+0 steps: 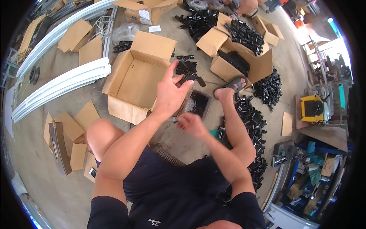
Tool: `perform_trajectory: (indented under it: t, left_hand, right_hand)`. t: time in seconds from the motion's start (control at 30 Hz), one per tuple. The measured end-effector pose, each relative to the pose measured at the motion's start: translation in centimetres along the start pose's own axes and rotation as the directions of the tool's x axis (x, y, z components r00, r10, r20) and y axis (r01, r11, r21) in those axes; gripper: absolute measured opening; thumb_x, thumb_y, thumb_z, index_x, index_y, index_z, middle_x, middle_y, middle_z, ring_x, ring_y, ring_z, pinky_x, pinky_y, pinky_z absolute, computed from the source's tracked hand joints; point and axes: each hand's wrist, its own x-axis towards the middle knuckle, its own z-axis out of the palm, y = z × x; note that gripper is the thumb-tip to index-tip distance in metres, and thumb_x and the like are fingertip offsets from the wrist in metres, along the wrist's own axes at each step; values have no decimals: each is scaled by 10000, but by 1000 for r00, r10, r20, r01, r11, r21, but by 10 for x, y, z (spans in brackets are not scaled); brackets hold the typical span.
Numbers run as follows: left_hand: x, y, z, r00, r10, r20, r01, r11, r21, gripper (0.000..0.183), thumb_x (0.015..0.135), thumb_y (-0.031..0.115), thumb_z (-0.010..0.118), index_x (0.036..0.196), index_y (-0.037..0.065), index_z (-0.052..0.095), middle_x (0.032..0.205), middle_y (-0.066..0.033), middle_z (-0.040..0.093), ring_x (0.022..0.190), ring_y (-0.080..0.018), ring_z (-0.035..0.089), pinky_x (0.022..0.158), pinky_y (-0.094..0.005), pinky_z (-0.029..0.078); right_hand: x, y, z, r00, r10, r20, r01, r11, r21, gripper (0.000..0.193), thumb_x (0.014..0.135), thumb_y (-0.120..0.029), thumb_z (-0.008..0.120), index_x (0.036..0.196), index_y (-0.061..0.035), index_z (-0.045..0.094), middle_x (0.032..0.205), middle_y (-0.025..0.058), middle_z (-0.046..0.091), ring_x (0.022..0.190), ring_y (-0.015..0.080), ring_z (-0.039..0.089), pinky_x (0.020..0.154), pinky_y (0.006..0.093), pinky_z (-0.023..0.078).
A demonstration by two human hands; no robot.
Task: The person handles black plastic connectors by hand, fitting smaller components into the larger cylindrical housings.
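My left hand (172,94) is raised in front of the open cardboard box (143,78), thumb and fingers closed round a black part with flat arms (196,78). Its exact kind cannot be made out. Lower and to the right, my right hand (192,126) is slightly blurred, with its fingers curled together. Whether something small is in them is hard to see. Just beyond it stands a small bin (206,108) holding small black pieces and clear bits. More black parts (185,65) lie on the floor behind my left hand.
Heaps of black parts (249,126) spread beside my right leg. Another open box (263,66) with black parts stands at the far right. White metal profiles (65,87) and folded cardboard (68,131) lie to the left. Another person's hand (236,15) shows at the top.
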Motion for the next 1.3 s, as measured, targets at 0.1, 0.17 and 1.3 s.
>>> perform_trajectory:
  t: [0.1,0.17,1.3]
  left_hand:
    - [2,16,3,998,52,-35,-55,995,-80,793,875,91,779,1546,40,358,1105,-184,760,808,-116,685,748,-268,558]
    - [2,27,-2,993,110,-52,-115,989,-97,806,876,91,783,1554,54,349,1113,-187,758,820,-120,690,756,-269,564]
    - [-18,-45,-8,763,518,386,-635,492,595,849,782,106,800,1545,123,428,777,-63,664,724,-261,649,641,-381,531]
  right_hand:
    - [-34,-3,67,988,-66,138,56,996,77,184,1021,-141,606,1049,15,698,842,61,731,768,133,677,712,316,560]
    - [-47,-18,109,906,-189,379,181,982,56,179,1026,-129,601,1084,17,688,836,39,715,769,140,668,732,317,556]
    - [-23,-99,-86,747,-508,-429,585,808,61,173,947,66,650,1104,19,707,1061,16,644,826,38,584,696,187,491]
